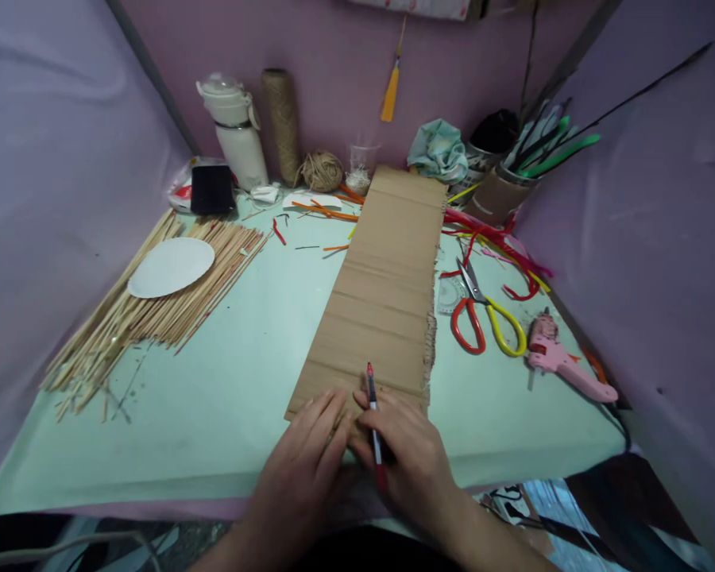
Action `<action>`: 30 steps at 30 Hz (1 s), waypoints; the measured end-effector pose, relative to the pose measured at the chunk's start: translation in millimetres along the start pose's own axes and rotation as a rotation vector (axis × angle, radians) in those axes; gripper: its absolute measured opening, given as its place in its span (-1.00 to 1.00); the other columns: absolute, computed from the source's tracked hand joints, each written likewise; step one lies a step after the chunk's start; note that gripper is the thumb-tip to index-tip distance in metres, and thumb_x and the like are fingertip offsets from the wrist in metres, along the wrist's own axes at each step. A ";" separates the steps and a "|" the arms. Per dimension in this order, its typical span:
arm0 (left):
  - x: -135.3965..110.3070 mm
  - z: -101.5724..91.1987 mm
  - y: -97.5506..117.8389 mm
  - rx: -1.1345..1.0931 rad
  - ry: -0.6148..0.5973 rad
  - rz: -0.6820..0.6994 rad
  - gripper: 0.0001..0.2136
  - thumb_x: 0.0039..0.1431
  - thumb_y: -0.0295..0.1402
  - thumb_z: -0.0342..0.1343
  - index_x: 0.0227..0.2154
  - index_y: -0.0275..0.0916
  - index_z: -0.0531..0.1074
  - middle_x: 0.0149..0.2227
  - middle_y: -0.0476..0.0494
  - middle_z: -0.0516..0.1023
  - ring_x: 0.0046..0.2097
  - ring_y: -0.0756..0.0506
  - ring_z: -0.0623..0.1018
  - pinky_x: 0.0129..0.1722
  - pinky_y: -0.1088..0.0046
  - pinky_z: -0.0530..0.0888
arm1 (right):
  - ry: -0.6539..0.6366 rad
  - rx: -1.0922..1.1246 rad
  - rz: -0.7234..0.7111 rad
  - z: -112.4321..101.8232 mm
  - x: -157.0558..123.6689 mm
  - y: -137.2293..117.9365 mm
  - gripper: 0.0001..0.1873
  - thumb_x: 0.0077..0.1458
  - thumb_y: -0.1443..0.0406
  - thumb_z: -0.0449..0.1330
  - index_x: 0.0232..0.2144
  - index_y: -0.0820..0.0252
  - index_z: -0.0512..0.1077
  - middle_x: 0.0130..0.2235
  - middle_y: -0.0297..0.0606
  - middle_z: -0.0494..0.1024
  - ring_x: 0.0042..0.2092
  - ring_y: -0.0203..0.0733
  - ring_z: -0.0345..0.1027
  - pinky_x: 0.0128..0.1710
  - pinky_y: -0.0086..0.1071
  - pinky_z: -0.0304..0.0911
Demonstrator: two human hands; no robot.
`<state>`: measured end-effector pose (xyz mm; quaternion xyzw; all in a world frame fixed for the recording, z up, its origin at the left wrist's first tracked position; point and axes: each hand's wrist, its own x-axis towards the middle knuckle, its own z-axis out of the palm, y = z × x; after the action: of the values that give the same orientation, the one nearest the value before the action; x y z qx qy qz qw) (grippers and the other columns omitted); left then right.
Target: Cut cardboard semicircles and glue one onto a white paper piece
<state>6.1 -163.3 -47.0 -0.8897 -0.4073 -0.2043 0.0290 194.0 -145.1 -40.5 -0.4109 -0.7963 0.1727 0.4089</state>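
Pinched in right hand [410, 445]: pen [372, 397], lower centre. Left hand [303, 453] on cardboard [387, 270], lower to upper centre; its grip unclear. Sticks [160, 318] left, partly under disc [171, 268]; scissors [477, 295], glue gun [551, 356] right.

Brown cardboard [387, 294], red-ended pen [375, 425]

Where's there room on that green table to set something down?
The widest bare patch of table lies between the sticks and the cardboard. Another, smaller, is right of the cardboard, on the near side of the scissors and glue gun. The back is crowded, from white flask to bundled cloth.
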 end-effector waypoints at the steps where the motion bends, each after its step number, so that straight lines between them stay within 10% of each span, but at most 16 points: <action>1: 0.1 -1.1 0.2 -0.008 -0.006 0.000 -0.61 0.33 -0.27 -0.02 0.10 -0.42 0.35 0.16 -0.36 0.43 0.24 -0.28 0.34 0.14 0.15 0.39 | 0.003 0.015 0.003 0.1 -0.6 0.9 -0.75 0.12 0.46 0.20 -0.13 0.16 0.38 -0.08 -0.09 0.61 -0.01 -0.09 0.48 0.01 -0.19 0.42; 16: 1.1 -1.2 4.8 -0.025 -0.014 -0.056 -0.50 0.28 -0.07 0.00 0.08 -0.41 0.35 0.17 -0.42 0.42 0.22 -0.32 0.37 0.12 0.12 0.41 | 0.012 0.346 0.232 -22.0 -7.6 -1.0 -0.64 0.20 0.41 0.18 0.02 0.01 0.37 0.00 -0.21 0.59 -0.01 -0.17 0.51 -0.02 -0.29 0.42; 23: 3.2 0.9 7.5 -0.079 0.036 -0.079 -0.43 0.16 0.00 0.12 0.02 -0.45 0.39 0.14 -0.52 0.43 0.21 -0.38 0.38 0.15 0.02 0.38 | -0.003 0.383 0.318 -34.0 44.7 -15.3 -0.77 0.26 0.22 0.12 -0.26 0.17 0.56 -0.50 -0.34 0.53 -0.48 -0.32 0.38 -0.47 -0.47 0.29; 30: 2.9 5.6 7.3 -0.152 0.081 -0.065 -0.24 0.03 0.03 0.23 0.14 -0.46 0.28 0.20 -0.56 0.33 0.31 -0.42 0.23 0.24 -0.06 0.27 | -0.257 0.487 0.362 3.9 97.8 -26.6 -0.55 0.26 0.00 0.03 -0.37 0.22 0.48 -0.51 -0.31 0.47 -0.45 -0.26 0.41 -0.43 -0.43 0.29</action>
<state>15.1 -164.8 -50.1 -0.8667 -0.4177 -0.2713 -0.0287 145.2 -83.1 23.2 -0.4108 -0.6907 0.4784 0.3540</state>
